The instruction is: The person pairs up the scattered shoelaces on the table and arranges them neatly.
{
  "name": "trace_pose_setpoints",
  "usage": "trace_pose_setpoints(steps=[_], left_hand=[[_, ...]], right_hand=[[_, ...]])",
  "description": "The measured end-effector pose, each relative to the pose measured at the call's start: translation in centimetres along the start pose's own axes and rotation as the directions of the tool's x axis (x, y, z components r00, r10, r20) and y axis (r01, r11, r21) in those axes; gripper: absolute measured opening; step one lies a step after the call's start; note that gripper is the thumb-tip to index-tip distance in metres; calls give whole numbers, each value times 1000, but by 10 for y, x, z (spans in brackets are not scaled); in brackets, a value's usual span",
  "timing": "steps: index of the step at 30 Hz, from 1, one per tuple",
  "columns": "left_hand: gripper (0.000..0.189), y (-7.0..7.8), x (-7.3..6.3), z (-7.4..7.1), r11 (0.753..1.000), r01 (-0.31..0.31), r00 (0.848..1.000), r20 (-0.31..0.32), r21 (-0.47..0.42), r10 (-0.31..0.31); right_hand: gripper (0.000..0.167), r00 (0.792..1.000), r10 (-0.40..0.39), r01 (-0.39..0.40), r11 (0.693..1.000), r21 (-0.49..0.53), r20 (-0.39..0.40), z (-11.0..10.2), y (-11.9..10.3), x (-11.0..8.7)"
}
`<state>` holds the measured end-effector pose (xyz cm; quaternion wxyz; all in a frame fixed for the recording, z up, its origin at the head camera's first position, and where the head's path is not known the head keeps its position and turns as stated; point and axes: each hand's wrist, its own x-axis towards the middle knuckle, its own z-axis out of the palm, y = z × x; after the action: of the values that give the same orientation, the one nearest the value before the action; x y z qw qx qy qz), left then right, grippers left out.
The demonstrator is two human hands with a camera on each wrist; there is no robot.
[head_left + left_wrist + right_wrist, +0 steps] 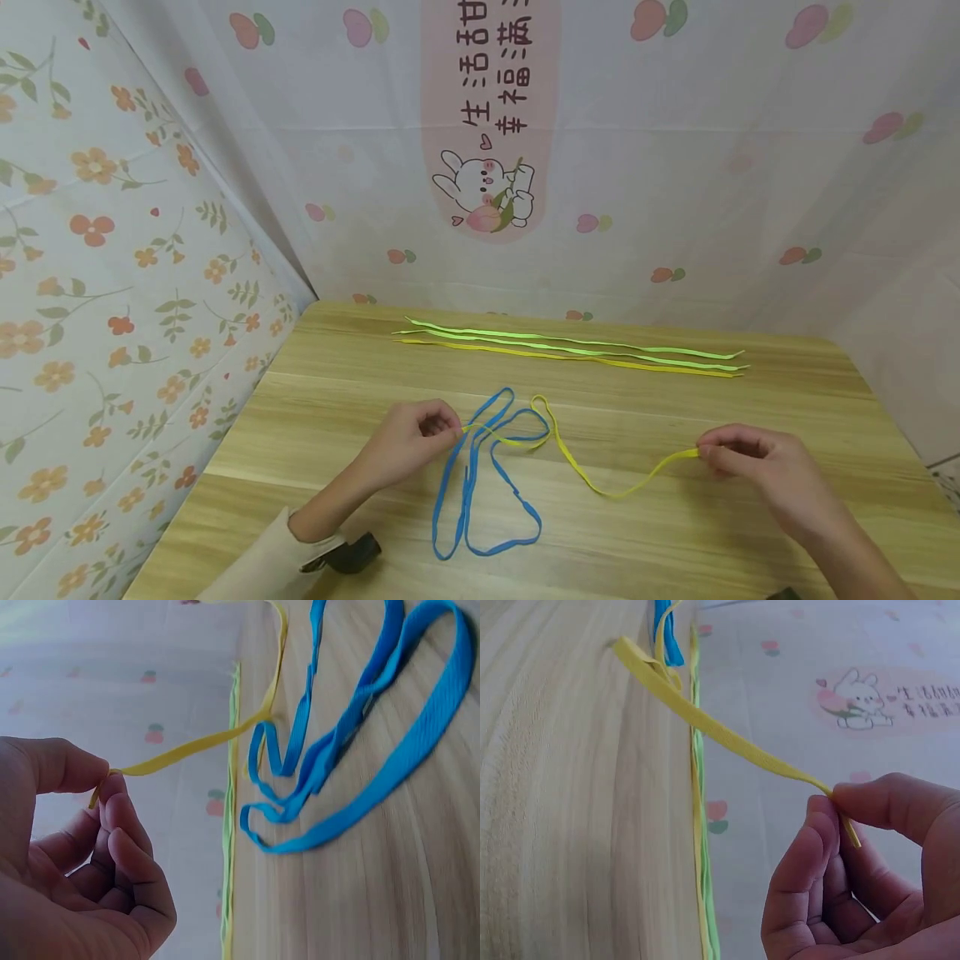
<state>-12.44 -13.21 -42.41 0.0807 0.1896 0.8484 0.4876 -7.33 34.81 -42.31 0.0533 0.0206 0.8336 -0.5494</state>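
Note:
A flat yellow shoelace stretches slackly between the two hands, with a small loop near its middle. My left hand pinches one end between thumb and forefinger; in the left wrist view a short tip of the yellow lace pokes out below the pinch. The other end is pinched by my right hand, its hard tip sticking out past the thumb in the right wrist view. Below the yellow lace, a blue shoelace lies in loose loops on the table, and the yellow one crosses over its upper part near the left hand.
Toward the back of the wooden table, two light green laces and another yellow lace lie straight, side by side. A printed curtain hangs behind the table, and a floral cloth hangs at the left.

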Motion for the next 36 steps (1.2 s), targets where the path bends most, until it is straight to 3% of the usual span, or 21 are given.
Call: trace_pose_setpoints(steps=[5,8,12,15,24,31,36], left_hand=[[3,-6,3,-8,1000,21,999,-40,-13,-22],[4,-7,5,-13,999,37,997,-63,-21,-38],[4,-9,7,-21,998,55,994,-91,-20,-57],[4,-10,8,-27,998,67,992,-105,-15,-69],[10,-10,14,-43,996,76,988,-133,-54,-83],[10,-12,16,-54,993,88,984,-149,-84,-100],[12,-14,17,-60,993,89,981,-165,-82,-102]], right_hand=[[13,1000,14,-14,999,47,-7,-9,6,2],[13,1000,15,-15,991,135,3,-16,8,4],[15,1000,-5,-1,955,298,19,-23,11,7],[19,1000,-18,8,933,359,24,-28,13,9],[31,1000,-15,2,891,454,25,-45,10,13],[34,998,-60,58,846,529,-14,-60,11,13],[36,997,-58,79,844,531,-56,-69,14,12]])
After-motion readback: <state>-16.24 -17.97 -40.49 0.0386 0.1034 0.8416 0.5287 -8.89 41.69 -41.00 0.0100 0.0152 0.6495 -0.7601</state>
